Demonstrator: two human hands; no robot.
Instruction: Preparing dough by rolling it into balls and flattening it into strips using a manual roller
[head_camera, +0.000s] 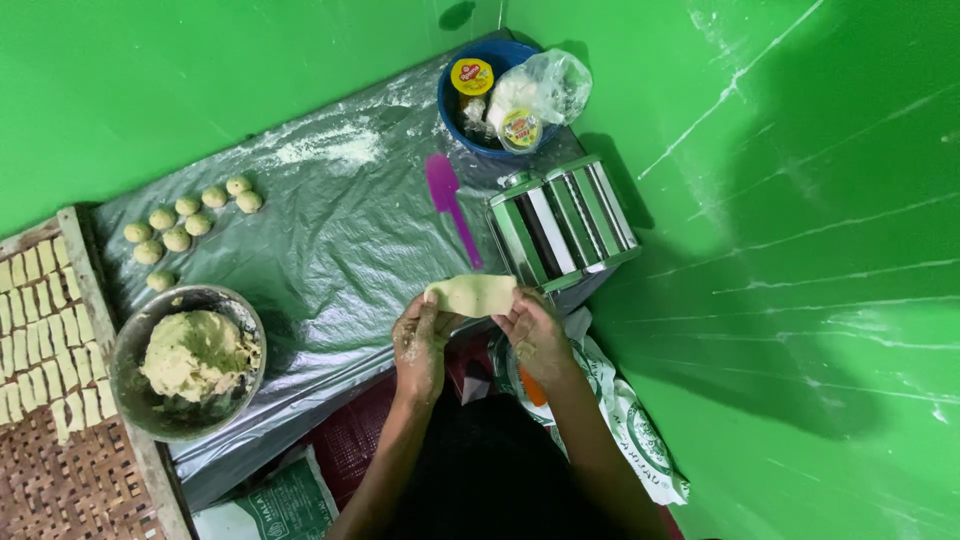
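Holding flattened pale oblong dough sheet (472, 295) between my left hand (420, 340) and right hand (538, 335), both pinching its ends, just in front of green-and-chrome roller machine (562, 222). I judge: keep sheet level, taut, square to rollers. Metal bowl of dough (188, 360) well left of machine.

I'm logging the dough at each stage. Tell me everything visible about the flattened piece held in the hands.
The flattened dough piece is a pale yellow-green, soft-looking oblong sheet with rounded, uneven edges. It is held level above the foil-covered surface, its long side running left to right, just in front of the metal roller machine. The left hand pinches its left end, the right hand its right end.
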